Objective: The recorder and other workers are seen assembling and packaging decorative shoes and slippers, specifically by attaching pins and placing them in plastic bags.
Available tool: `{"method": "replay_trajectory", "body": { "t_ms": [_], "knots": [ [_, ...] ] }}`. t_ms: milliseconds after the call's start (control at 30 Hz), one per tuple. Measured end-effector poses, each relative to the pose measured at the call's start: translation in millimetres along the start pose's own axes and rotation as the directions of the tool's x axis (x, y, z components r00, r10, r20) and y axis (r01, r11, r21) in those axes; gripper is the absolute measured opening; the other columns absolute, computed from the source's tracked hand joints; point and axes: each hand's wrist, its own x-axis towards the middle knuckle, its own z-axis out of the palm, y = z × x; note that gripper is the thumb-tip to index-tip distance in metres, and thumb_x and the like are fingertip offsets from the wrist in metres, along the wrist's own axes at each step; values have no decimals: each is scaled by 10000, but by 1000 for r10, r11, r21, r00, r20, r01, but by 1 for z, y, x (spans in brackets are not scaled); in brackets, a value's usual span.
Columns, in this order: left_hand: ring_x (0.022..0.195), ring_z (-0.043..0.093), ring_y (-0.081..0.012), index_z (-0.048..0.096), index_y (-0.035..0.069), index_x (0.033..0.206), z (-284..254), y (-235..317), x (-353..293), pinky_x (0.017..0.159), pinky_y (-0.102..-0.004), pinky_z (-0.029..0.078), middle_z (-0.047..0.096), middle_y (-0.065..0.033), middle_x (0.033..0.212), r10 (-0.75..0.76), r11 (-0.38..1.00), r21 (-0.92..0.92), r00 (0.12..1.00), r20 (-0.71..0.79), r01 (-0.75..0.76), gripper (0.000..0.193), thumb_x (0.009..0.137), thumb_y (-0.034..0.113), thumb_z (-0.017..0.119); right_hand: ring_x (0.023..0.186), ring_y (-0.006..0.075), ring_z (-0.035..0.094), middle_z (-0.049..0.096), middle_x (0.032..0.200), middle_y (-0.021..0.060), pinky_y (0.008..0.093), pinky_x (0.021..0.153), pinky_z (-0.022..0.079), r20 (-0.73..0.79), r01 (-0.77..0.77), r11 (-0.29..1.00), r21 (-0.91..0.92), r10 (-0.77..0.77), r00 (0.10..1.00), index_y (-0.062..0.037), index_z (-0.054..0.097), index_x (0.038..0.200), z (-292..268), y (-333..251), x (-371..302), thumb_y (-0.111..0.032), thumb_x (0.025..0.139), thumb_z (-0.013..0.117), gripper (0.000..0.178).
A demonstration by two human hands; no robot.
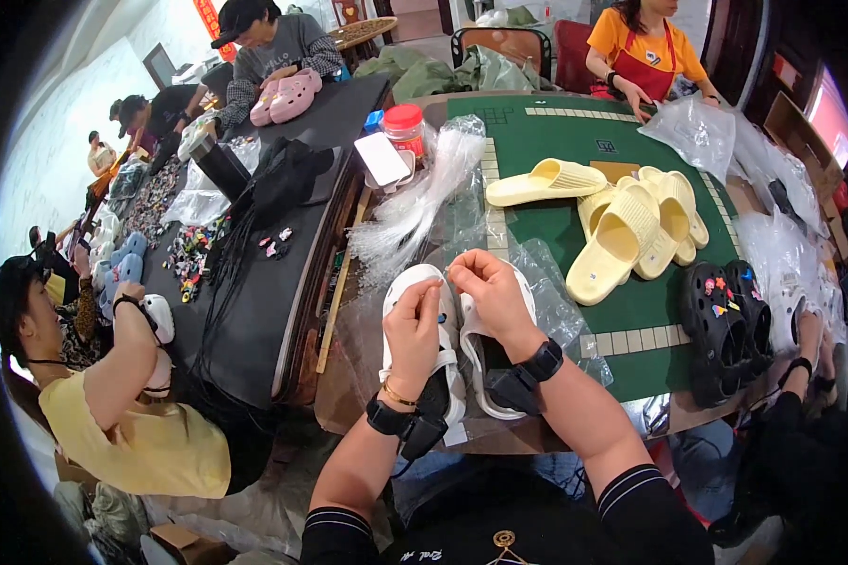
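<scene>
A pair of white clogs (454, 403) lies side by side in front of me, toes pointing away, on clear plastic at the table's near edge. My left hand (413, 331) is above the left clog, fingers pinched together. My right hand (496, 299) hovers over the right clog, thumb and forefinger also pinched, close to the left fingertips. Whatever either pinch holds is too thin or hidden to make out. Just beyond my hands lies a bundle of thin clear plastic strands (419, 202). Both wrists wear black straps with small boxes.
Pale yellow slides (605, 247) are heaped on the green mat (546, 231). Black clogs (711, 320) with colourful charms stand right. A red-lidded jar (404, 127) and white phone (383, 158) sit beyond the strands. Co-workers sit left, far side and right; a black table (254, 311) holds loose charms.
</scene>
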Motion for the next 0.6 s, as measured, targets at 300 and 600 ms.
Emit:
{"method": "replay_trajectory", "body": {
  "t_ms": [300,600],
  "knots": [
    [834,602,-85,671,-35,1037,-3,3,0,729,-234,480,701,-69,949,-96,995,-18,994,53,97,173,957,80,569,695,38,504,589,765,-37,203,617,419,31,17,999,-44,-16,999,-6,635,893,0,5,0,-99,897,642,94],
    [795,580,-68,666,-42,1018,-2,-2,-1,695,-213,464,679,-40,903,-139,989,-52,989,50,141,173,962,88,566,693,50,525,610,753,-14,218,625,431,69,3,992,-124,5,998,6,634,857,1,-3,-3,-92,872,634,98]
  ]
}}
